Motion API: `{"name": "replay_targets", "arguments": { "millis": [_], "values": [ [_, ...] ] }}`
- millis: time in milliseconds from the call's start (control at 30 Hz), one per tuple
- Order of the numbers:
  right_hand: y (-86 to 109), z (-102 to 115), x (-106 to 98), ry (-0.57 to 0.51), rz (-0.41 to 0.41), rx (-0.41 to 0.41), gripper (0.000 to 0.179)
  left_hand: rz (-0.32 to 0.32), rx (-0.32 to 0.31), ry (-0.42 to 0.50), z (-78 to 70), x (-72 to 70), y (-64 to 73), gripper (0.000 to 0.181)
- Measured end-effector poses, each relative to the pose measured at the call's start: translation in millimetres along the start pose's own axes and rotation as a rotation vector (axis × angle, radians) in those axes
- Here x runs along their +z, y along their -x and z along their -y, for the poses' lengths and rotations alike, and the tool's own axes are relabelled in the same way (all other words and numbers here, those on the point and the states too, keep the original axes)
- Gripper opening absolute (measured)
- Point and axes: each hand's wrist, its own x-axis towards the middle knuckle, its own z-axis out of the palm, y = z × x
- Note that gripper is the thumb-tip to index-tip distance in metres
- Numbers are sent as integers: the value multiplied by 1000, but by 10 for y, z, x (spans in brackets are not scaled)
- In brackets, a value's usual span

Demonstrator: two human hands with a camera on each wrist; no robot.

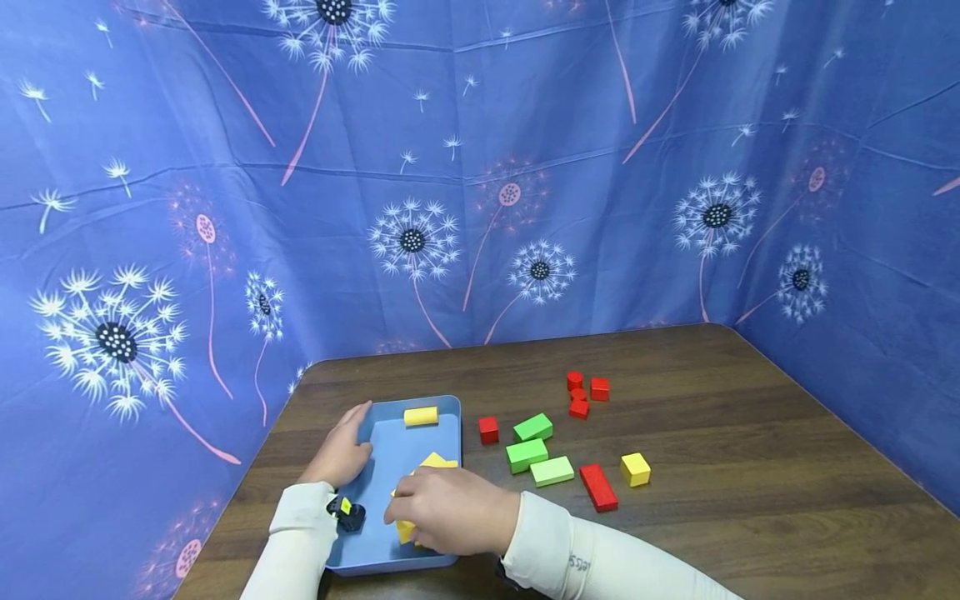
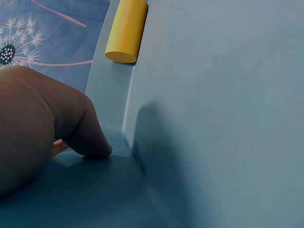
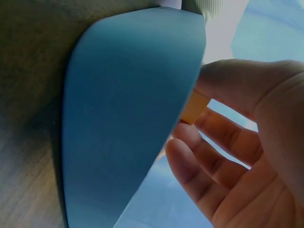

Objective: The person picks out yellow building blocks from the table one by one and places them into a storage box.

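Note:
A blue tray [image 1: 392, 446] lies at the left of the table. My left hand [image 1: 341, 450] grips its left wall, thumb [image 2: 97, 137] on the inner side and the fingers mostly hidden beyond the rim. Over the near right part of the tray, my right hand [image 1: 459, 508] holds a yellow block [image 3: 194, 107] between thumb and fingertips. More yellow pieces [image 1: 437, 460] show around that hand, partly covered by it. At the tray's far end rests a yellow cylinder [image 1: 421, 416], lying on its side against the wall.
Right of the tray lie green blocks [image 1: 527, 455], a light green block [image 1: 552, 472], a red cube [image 1: 488, 430] and a long red block [image 1: 598, 487]. A yellow cube [image 1: 635, 469] sits farther right. Several small red pieces [image 1: 578, 408] are grouped behind. A blue dandelion-print cloth [image 1: 480, 183] hangs behind the table.

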Motion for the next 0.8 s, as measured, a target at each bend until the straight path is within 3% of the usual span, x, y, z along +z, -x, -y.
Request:
{"name": "replay_targets", "arguments": {
  "millis": [233,567,800],
  "values": [
    [-25,14,63,-16,2,-14,33,-3,1,-14,0,-2,2,74],
    [-54,33,154,48,4,-37,26,-5,8,-7,3,3,7,74],
    [-69,38,187,17,12,-32,25,-7,15,-10,13,1,-3,74]
  ]
}}
